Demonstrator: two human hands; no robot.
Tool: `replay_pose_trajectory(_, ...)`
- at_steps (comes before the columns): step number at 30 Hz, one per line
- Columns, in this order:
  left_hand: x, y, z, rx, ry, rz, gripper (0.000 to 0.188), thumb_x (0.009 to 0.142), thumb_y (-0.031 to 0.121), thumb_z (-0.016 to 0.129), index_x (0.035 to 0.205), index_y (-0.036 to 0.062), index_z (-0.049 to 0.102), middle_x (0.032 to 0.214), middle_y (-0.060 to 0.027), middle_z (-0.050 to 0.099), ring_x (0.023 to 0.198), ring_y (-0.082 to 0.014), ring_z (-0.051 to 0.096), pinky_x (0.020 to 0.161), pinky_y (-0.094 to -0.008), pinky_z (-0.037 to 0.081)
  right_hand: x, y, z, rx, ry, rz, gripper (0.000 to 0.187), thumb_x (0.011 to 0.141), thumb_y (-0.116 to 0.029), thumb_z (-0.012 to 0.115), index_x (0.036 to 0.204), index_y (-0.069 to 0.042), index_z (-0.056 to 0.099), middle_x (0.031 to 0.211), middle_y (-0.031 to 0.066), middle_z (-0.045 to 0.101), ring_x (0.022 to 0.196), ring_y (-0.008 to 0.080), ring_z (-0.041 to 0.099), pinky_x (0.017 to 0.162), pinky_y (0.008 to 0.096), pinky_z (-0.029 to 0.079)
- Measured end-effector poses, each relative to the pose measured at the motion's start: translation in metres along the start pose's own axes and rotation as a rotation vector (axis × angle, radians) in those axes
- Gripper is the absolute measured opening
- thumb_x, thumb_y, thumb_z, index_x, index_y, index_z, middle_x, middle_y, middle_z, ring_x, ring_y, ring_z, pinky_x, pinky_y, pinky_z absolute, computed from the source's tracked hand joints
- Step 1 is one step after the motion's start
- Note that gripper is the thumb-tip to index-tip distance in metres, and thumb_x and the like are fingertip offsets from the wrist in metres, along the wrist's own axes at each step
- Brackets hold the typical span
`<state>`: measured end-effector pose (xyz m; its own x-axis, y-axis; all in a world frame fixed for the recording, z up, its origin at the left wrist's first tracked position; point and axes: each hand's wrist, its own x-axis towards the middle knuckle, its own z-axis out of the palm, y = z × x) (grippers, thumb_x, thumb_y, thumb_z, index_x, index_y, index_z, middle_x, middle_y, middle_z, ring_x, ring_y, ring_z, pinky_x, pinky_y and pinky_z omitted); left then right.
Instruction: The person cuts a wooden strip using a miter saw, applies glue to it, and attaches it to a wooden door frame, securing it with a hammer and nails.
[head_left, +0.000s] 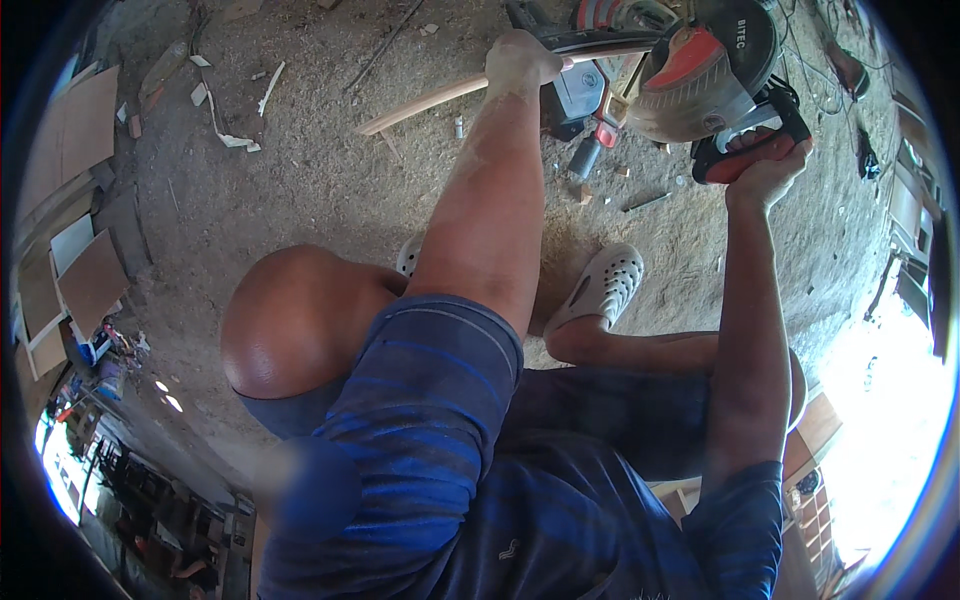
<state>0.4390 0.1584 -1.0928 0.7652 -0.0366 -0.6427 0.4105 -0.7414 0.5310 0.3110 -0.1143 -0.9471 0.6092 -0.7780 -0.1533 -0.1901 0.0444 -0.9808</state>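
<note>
Wooden strip (440,97) gripped by left hand (520,58); right hand (765,165) clasps saw handle (745,150).

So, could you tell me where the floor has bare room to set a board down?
The widest free patch is the sawdust floor left of the strip, up to the scraps and boards. A smaller one lies right of the shoe. Around the saw, where the left hand and right hand work, offcuts crowd it.

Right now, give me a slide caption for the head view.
Left hand presses a wooden strip at a miter saw; right hand grips its red handle.
</note>
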Motion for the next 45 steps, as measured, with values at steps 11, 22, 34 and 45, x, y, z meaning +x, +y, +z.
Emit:
replay_pose_trajectory(11, -0.006, 0.004, -0.004, 0.018, -0.011, 0.01, 0.082, 0.08, 0.055, 0.093, 0.139, 0.0016, 0.071, 0.143, -0.0203, 0.071, 0.134, -0.0331, 0.068, 0.113, -0.0427, 0.056, -0.003, 0.009, -0.003, 0.005, -0.023, -0.038, 0.069, 0.11, -0.07, 0.032, 0.094, -0.008, 0.057, 0.071, 0.0068, 0.06, 0.059, 0.0228, 0.059, 0.06, 0.0404, 0.054)
replay_pose_trajectory(22, -0.012, 0.004, -0.01, 0.022, -0.003, -0.003, 0.077, 0.081, 0.053, 0.093, 0.136, 0.0027, 0.074, 0.141, -0.0199, 0.072, 0.132, -0.0342, 0.069, 0.112, -0.0426, 0.056, -0.012, 0.016, 0.002, -0.014, -0.003, -0.112, 0.062, 0.112, -0.066, 0.033, 0.101, -0.011, 0.059, 0.075, 0.0048, 0.061, 0.06, 0.0205, 0.059, 0.06, 0.0393, 0.055)
replay_pose_trajectory(34, 0.001, 0.001, -0.006, 0.019, -0.01, 0.018, 0.076, 0.08, 0.052, 0.095, 0.134, 0.0028, 0.075, 0.139, -0.0203, 0.073, 0.131, -0.0347, 0.07, 0.111, -0.0427, 0.056, -0.007, 0.032, -0.004, 0.082, -0.019, -0.098, 0.059, 0.113, -0.064, 0.037, 0.109, -0.009, 0.056, 0.082, 0.0059, 0.061, 0.063, 0.0199, 0.062, 0.057, 0.0371, 0.055)
replay_pose_trajectory(45, 0.002, -0.004, 0.003, 0.019, -0.013, 0.034, 0.077, 0.078, 0.051, 0.096, 0.134, 0.0028, 0.075, 0.139, -0.0198, 0.073, 0.131, -0.0347, 0.07, 0.111, -0.0427, 0.057, -0.021, 0.039, -0.004, 0.024, -0.005, -0.076, 0.067, 0.111, -0.07, 0.034, 0.102, -0.008, 0.054, 0.075, 0.0069, 0.06, 0.06, 0.0233, 0.061, 0.061, 0.0411, 0.056)
